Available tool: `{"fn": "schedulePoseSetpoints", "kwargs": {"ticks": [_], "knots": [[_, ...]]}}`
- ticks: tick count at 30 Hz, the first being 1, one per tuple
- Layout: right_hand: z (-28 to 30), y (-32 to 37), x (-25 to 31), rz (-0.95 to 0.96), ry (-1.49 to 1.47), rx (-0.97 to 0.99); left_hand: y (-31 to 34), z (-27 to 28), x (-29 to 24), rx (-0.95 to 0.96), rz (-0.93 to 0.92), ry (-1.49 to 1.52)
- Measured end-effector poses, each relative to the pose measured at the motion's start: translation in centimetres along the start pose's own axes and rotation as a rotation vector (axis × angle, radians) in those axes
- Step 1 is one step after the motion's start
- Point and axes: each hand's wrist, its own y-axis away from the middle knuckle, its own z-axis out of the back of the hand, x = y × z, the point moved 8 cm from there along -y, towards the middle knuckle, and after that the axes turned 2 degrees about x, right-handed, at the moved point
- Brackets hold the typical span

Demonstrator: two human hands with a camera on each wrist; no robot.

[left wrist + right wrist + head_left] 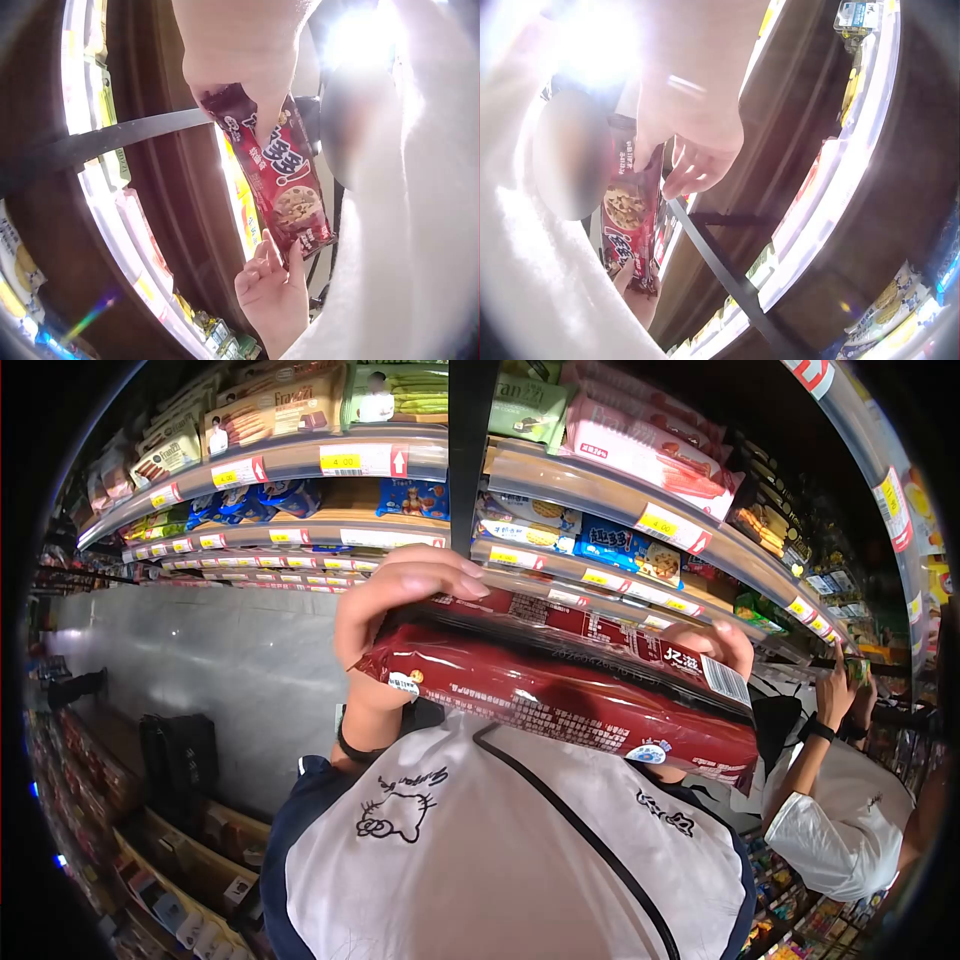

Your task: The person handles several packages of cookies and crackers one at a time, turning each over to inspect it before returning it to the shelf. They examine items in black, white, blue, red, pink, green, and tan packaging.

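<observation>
A dark red cookie package point(560, 685) is held between both hands in front of the chest, its printed side panel and barcode facing up in the head view. The left hand point(385, 625) grips its left end, fingers curled over the top edge. At the other end the right hand point(715, 645) holds it, partly hidden behind the pack. The left wrist view shows the package front point(289, 180) with a cookie picture, the left hand point(244, 52) above and the right hand point(274, 292) below. In the right wrist view the right hand point(694, 112) pinches the package point(626, 210).
Shelves point(350, 460) of packaged snacks with yellow price tags stand ahead, divided by a dark upright post point(470, 450). Another person point(840, 800) in a white top stands at the right, hands raised. Grey floor point(250, 650) and low wooden bins point(190, 870) lie at the left.
</observation>
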Motion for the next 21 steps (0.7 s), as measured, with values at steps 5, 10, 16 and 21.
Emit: {"fn": "schedulePoseSetpoints", "kwargs": {"ticks": [5,10,16,21], "knots": [[1.5,0.0,-1.8,-0.153,0.167,-0.029,0.2,0.2,-2.1,0.041,-0.2,-0.366],[4.1,1.1,-4.5,-0.281,0.323,-0.054,1.0,0.3,-3.3,-0.091,-0.295,-0.702],[2.7,0.3,-4.8,-0.4,-0.348,-0.329,1.4,0.5,-4.2,-0.061,-0.335,-0.852],[1.1,-1.7,-1.3,-0.048,0.052,-0.348,1.4,0.4,-4.3,-0.054,-0.34,-0.906]]}}
